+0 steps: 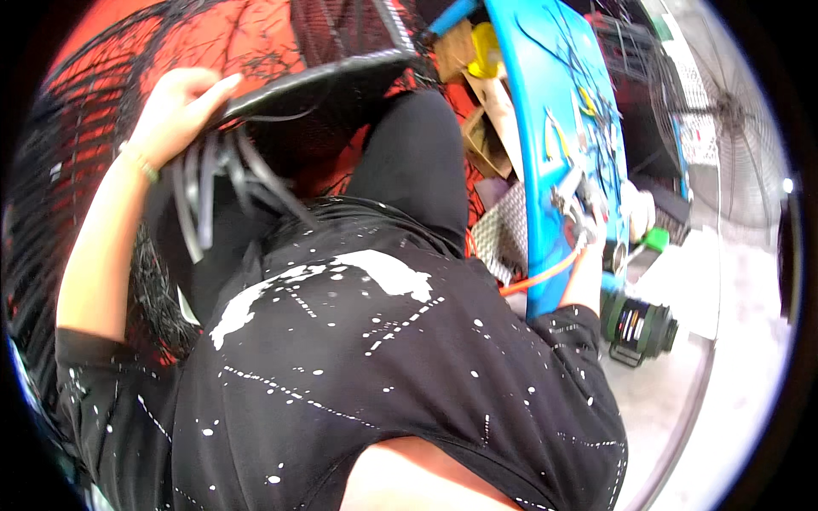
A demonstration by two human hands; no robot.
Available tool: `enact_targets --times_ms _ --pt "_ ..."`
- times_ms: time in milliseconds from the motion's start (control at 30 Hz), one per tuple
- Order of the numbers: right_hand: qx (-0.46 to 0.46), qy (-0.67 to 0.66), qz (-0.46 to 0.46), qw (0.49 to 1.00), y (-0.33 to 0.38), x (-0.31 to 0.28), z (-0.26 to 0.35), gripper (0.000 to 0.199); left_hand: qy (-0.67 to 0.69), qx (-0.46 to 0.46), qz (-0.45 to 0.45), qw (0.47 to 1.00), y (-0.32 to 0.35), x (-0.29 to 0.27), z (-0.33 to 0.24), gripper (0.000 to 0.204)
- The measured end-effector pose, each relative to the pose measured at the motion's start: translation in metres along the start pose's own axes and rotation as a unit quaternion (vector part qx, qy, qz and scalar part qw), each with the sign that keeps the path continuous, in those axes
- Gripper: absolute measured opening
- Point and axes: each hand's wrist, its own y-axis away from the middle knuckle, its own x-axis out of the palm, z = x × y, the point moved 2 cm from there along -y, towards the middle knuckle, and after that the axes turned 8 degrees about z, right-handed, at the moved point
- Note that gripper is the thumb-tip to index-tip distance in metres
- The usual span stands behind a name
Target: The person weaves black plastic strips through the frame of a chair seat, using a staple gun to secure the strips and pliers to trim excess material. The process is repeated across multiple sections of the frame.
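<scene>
From where I sit, the view looks steeply down over my own black, white-speckled shirt [366, 358] and black trousers [409, 162]. My left hand [175, 111] is raised at upper left, fingers [220, 88] curled over the edge of a dark, curved panel [324, 77]; I read that as a grasp on its rim, thumb side hidden. A thin band sits on that wrist. Just under the hand hang several grey, flat strips [200, 200], blurred, fanning downward from the panel's edge. Behind and around them lies black wire mesh [77, 136] against a red floor or mat [256, 43]. My right hand [588, 226] is out at the right, over the edge of a blue counter [532, 128] that stands tall in the picture, bent by the lens. The hand is closed on a silver metal tool [569, 194]; an orange hose [545, 274] runs from below it back toward my body. How firmly the fingers clamp it I cannot tell, since the hand is small and partly hidden. On the blue counter lie dark cords and a few yellow-handled tools [588, 100]. A yellow roll [484, 49] and cardboard pieces [486, 140] sit left of the counter. Lower right, a dark green cylindrical machine [639, 328] rests on the pale floor; a large wire fan guard [728, 111] stands at far right.
</scene>
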Motion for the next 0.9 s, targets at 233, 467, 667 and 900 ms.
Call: enact_targets --times_ms 233,467,667,900 --pt "-0.021 0.089 -0.004 0.996 0.015 0.091 0.028 0.024 0.037 -0.053 0.007 0.998 -0.006 -0.006 0.001 0.037" --pt "-0.19 0.242 0.166 0.937 0.096 0.275 0.015 0.042 0.039 -0.04 -0.009 0.998 -0.009 -0.006 0.006 0.038" --pt "-0.313 0.468 0.24 0.791 0.17 0.408 -0.06 0.037 0.035 -0.06 -0.02 0.997 -0.009 -0.006 0.01 0.044" --pt "-0.54 0.602 0.416 0.416 0.198 0.489 -0.128 0.1 0.009 -0.037 -0.003 0.999 -0.013 -0.013 0.015 0.038"
